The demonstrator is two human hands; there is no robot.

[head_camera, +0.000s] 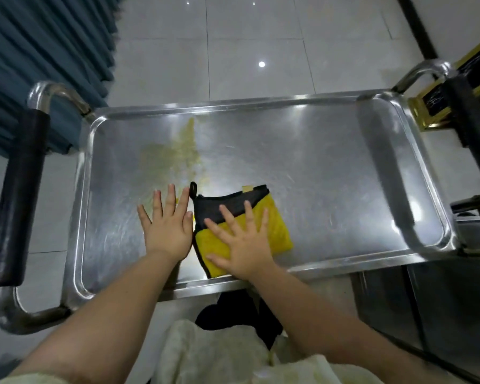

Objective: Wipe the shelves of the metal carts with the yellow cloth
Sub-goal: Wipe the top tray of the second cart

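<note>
Below, our right hand (244, 242) lies flat with fingers spread on the folded yellow cloth (275, 231), near the top shelf's (316, 167) front edge. Our left hand (166, 225) rests open beside it. Lower shelves are hidden; a yellowish smear (178, 153) looks blurred.

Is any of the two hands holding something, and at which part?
Nothing is gripped. The right hand lies flat, fingers spread, on the middle of the yellow cloth; the left hand lies flat on the cart shelf.
</note>
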